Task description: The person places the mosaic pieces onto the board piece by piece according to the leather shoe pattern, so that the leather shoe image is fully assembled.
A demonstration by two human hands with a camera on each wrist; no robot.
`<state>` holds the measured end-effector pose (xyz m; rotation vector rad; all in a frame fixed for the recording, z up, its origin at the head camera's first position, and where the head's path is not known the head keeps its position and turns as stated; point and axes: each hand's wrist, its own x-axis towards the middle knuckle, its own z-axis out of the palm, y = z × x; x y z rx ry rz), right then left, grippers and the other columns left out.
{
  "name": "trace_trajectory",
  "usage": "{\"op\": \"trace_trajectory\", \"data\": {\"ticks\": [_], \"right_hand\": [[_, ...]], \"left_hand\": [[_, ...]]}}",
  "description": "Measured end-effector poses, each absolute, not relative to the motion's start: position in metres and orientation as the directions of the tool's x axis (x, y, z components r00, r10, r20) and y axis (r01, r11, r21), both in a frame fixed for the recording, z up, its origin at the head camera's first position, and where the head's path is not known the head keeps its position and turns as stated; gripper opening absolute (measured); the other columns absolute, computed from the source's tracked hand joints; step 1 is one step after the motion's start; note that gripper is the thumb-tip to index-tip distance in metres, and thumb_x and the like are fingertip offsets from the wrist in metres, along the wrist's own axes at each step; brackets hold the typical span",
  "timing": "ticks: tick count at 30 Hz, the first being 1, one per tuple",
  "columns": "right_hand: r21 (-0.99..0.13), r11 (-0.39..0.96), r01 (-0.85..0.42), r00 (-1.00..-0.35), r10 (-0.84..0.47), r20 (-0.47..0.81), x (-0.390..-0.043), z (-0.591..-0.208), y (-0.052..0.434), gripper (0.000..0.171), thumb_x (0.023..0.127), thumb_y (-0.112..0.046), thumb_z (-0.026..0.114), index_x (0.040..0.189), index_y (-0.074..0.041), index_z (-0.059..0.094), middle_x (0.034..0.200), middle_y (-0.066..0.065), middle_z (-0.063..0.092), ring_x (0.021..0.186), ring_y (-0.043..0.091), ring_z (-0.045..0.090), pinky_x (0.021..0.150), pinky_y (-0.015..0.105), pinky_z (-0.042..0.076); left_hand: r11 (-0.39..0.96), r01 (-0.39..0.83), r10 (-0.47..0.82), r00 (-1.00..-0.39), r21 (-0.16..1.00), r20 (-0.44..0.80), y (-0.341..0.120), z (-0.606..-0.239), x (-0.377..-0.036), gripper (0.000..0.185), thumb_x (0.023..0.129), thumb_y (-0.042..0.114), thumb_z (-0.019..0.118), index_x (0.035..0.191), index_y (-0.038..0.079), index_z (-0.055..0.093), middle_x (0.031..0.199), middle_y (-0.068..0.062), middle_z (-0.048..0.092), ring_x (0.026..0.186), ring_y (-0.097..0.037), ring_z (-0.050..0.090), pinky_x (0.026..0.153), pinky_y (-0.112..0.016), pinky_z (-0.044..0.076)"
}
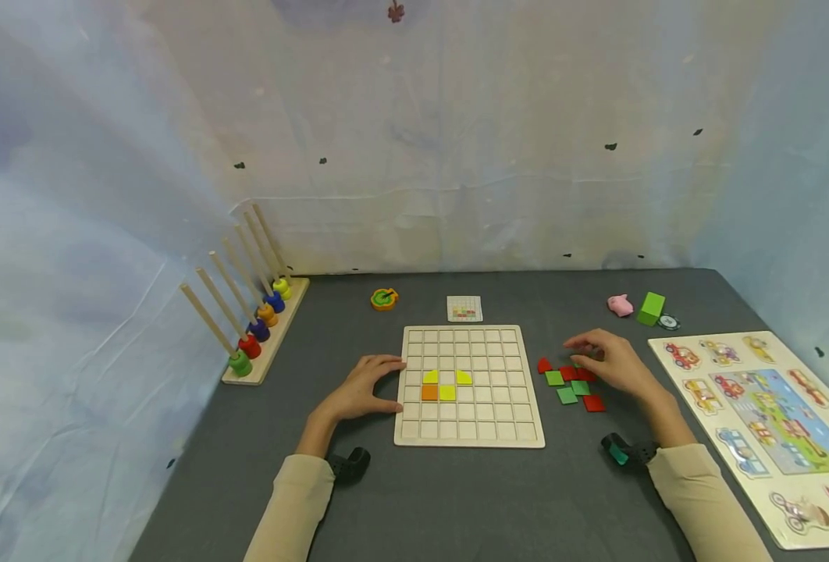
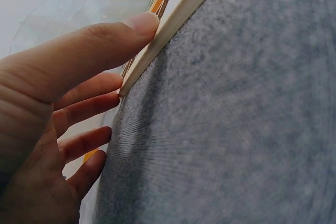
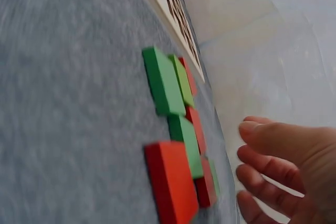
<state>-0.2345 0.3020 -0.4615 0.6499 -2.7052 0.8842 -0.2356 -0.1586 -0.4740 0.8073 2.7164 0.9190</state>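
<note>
Roughly, notes by item:

Left hand (image 1: 364, 389): we see it lying flat with relaxed, straight fingers (image 2: 89, 51) against the 9 o'clock edge of the grid board (image 1: 469, 386), thumb tip touching the rim, gripping nothing.

Right hand (image 1: 614, 361): hovers over the loose tiles (image 1: 571, 382), fingers loosely spread, holding nothing we can make out.

Tile location: red and green pile on the surface (image 1: 457, 499), at 3 o'clock from the board and apart from it.

Doing it well: we judge the left hand should brace the board while the right pinches one tile by its edges.

Materials: pale wooden board with square recesses; flat, painted, hard-edged square tiles; grey felt-like surface, which should stop sliding.

On board: three yellow tiles (image 1: 446, 392) and an orange tile (image 1: 429, 393), seated left of centre.
</note>
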Motion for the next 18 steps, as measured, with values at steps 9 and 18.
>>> {"op": "trace_trajectory", "data": {"ticks": [9,18], "right_hand": [[-0.484,0.739,-0.468,-0.884,-0.384,0.267,-0.232,-0.47,0.314,0.032,0.083,-0.008,0.069,0.113,0.002,0.064,0.103,0.016,0.06,0.09,0.029,0.056,0.075,0.044,0.048],[-0.491,0.797,-0.351,-0.933,-0.252,0.257,-0.227,-0.474,0.309,0.034,0.081,-0.017,0.072,0.107,0.003,0.066,0.096,0.018,0.055,0.085,0.03,0.052,0.073,0.044,0.041]], "left_hand": [[0.663,0.439,0.541,-0.841,0.607,0.017,-0.158,-0.472,-0.235,0.074,0.074,0.036,0.079,0.137,0.013,0.049,0.142,-0.006,0.04,0.129,-0.028,0.028,0.104,-0.052,0.026],[0.661,0.445,0.543,-0.839,0.604,0.025,-0.158,-0.473,-0.235,0.074,0.074,0.037,0.079,0.136,0.013,0.049,0.142,-0.006,0.04,0.129,-0.028,0.028,0.104,-0.052,0.026]]}}
